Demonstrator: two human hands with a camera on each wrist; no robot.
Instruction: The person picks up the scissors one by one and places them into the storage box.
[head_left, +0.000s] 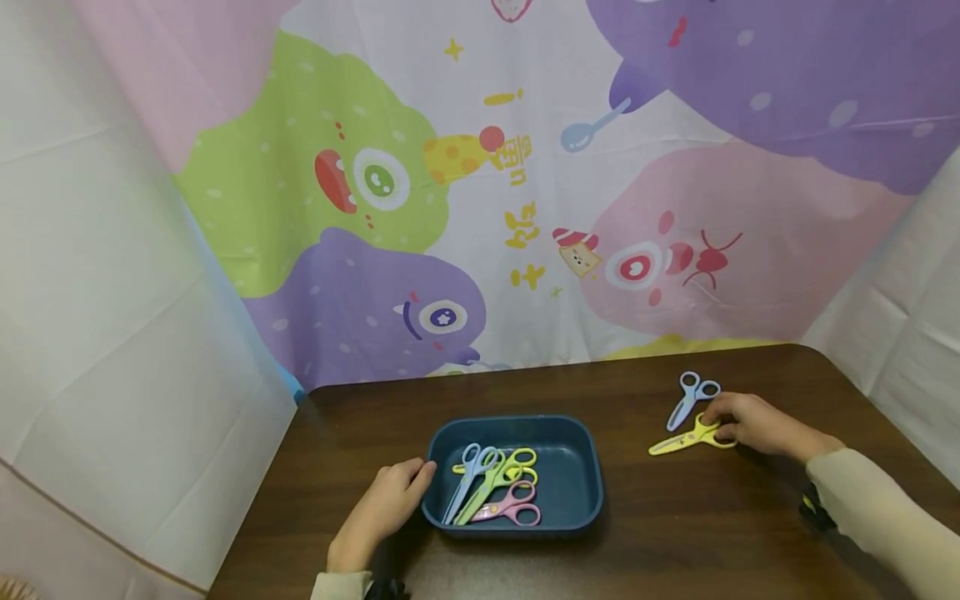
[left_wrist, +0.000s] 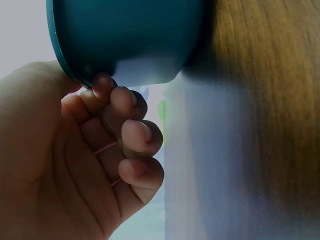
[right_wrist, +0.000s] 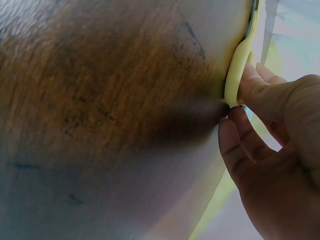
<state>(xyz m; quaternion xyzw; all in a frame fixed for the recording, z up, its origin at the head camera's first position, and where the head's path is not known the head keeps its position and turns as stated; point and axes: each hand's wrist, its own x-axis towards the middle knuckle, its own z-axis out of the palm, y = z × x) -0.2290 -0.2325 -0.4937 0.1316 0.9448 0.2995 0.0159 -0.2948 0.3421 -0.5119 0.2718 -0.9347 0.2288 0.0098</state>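
My left hand (head_left: 386, 504) grips the left rim of a dark blue plastic tray (head_left: 573, 475), thumb over the edge and curled fingers against the outer wall (left_wrist: 135, 40). Inside the tray lie light blue scissors (head_left: 465, 479), green scissors (head_left: 487, 487) and pink scissors (head_left: 516, 506); yellow scissors (head_left: 531, 475) are partly hidden under the green pair. Off to the right, my right hand (head_left: 753, 423) pinches the handle of yellow scissors (head_left: 678, 442), which lie on the table with blades pointing left. In the right wrist view the yellow handle (right_wrist: 234, 80) sits between thumb and fingers.
Light blue scissors (head_left: 684, 407) rest on the brown wooden table (head_left: 637, 533) just behind the yellow pair, close to my right fingers. A cartoon-printed cloth (head_left: 525, 317) hangs along the table's back edge, with white cloth (head_left: 112, 250) at the sides.
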